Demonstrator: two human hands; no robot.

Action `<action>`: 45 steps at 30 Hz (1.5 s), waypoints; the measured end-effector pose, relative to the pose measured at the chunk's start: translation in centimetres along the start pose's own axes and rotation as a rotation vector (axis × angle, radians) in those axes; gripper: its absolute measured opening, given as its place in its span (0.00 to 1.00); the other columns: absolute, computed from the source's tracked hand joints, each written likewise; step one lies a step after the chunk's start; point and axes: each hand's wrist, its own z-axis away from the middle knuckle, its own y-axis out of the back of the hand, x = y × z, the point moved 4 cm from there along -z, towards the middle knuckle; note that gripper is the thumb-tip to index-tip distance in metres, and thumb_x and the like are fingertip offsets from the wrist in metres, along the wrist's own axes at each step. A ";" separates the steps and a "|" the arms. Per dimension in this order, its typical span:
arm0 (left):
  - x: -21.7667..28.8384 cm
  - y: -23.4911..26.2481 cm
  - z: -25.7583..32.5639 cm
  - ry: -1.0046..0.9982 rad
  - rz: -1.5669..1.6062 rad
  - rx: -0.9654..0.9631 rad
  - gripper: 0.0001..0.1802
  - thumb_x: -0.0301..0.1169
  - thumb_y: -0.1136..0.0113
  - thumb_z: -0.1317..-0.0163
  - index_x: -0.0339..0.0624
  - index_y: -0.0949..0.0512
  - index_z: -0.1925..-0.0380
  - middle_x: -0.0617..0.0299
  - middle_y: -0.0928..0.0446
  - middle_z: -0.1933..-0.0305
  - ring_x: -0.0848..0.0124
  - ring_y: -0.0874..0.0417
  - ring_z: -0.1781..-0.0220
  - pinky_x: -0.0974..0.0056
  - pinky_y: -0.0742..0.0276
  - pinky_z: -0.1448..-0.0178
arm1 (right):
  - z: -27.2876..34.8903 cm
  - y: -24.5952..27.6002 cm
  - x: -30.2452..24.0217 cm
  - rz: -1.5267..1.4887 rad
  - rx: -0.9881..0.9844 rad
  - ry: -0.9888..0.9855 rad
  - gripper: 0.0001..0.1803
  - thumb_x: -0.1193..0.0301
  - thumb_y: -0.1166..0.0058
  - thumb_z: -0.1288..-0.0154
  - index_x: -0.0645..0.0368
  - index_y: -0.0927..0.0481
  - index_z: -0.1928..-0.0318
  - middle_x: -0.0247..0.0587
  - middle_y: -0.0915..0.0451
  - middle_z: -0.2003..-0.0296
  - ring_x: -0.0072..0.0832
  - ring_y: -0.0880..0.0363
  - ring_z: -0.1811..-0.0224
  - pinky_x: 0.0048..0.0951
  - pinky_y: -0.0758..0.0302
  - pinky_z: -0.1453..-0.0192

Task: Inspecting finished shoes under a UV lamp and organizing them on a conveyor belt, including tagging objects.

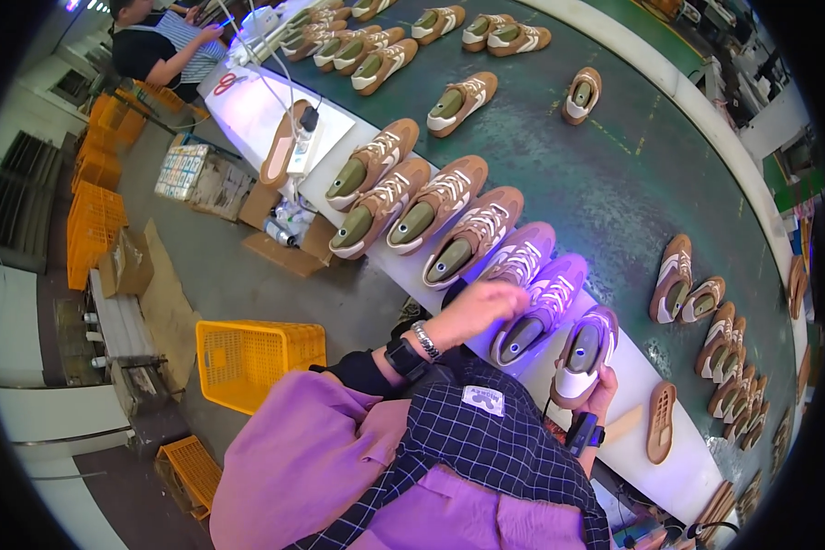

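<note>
At the counter (692, 474), the right hand (603, 392) grips a shoe (574, 385) by its heel; the left hand's (488, 307) grip is unclear. Neighbouring shoes (559, 286) look assembled; one sole (661, 423) seems unused.

The right hand (602, 394) is partly hidden behind a brown suede shoe with a white heel patch (574, 381). Left of that shoe, the blurred left hand (488, 308) hides the heel of a purple-lit, white-laced shoe (525, 249). Far beyond it, leftward, the top edge cuts off a co-worker in a pale striped apron (203, 57). Well right of it, brown shoes (781, 427) fade into the dark rim.
</note>
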 end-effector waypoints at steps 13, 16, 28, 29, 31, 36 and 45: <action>-1.6 12.6 -1.9 -0.018 -0.808 0.524 0.45 0.38 0.31 0.66 0.35 0.35 0.43 0.38 0.29 0.48 0.44 0.29 0.44 0.53 0.33 0.39 | -0.1 -0.6 0.2 0.018 0.031 0.130 0.37 0.57 0.44 0.49 0.68 0.34 0.42 0.58 0.22 0.56 0.49 0.20 0.58 0.45 0.19 0.58; -1.3 12.2 -1.8 -0.001 -0.312 0.447 0.42 0.26 0.34 0.61 0.38 0.38 0.40 0.50 0.27 0.51 0.60 0.25 0.48 0.62 0.29 0.44 | 0.1 -0.7 0.2 0.015 -0.038 0.103 0.36 0.60 0.44 0.50 0.68 0.33 0.42 0.54 0.22 0.53 0.46 0.21 0.54 0.43 0.24 0.48; 7.8 0.3 2.3 -0.291 0.200 -0.012 0.59 0.34 0.29 0.72 0.40 0.48 0.35 0.58 0.42 0.36 0.65 0.40 0.32 0.64 0.47 0.30 | -1.1 -2.8 -1.5 -0.050 -0.176 0.214 0.55 0.49 0.31 0.60 0.65 0.42 0.37 0.54 0.30 0.44 0.49 0.26 0.47 0.53 0.25 0.44; 8.4 -1.1 1.9 -0.266 0.173 -0.071 0.61 0.38 0.26 0.74 0.39 0.48 0.35 0.56 0.40 0.37 0.64 0.39 0.33 0.63 0.47 0.30 | -1.2 -3.3 -1.5 -0.084 -0.171 0.226 0.54 0.51 0.29 0.61 0.66 0.41 0.37 0.55 0.30 0.45 0.50 0.26 0.46 0.55 0.27 0.41; 9.7 -3.3 1.3 -0.323 0.037 -0.123 0.62 0.42 0.24 0.76 0.38 0.47 0.36 0.54 0.39 0.39 0.63 0.38 0.34 0.62 0.46 0.30 | -1.0 -4.4 -1.8 -0.138 -0.212 0.273 0.52 0.63 0.27 0.63 0.62 0.40 0.36 0.51 0.32 0.41 0.46 0.33 0.39 0.51 0.39 0.32; 11.4 -6.9 0.1 -0.462 0.073 -0.237 0.68 0.41 0.21 0.72 0.34 0.54 0.32 0.52 0.41 0.35 0.62 0.39 0.32 0.60 0.46 0.30 | -0.1 -7.1 -2.0 -0.255 -0.391 0.256 0.45 0.60 0.29 0.58 0.61 0.34 0.39 0.50 0.26 0.46 0.45 0.27 0.44 0.49 0.34 0.34; 5.7 -8.6 -2.8 0.160 0.680 -0.362 0.37 0.41 0.39 0.42 0.35 0.41 0.37 0.49 0.33 0.38 0.58 0.32 0.36 0.53 0.40 0.30 | 2.1 -8.6 -3.9 -0.111 -0.098 0.367 0.36 0.45 0.45 0.46 0.60 0.27 0.46 0.45 0.22 0.53 0.38 0.22 0.52 0.42 0.26 0.43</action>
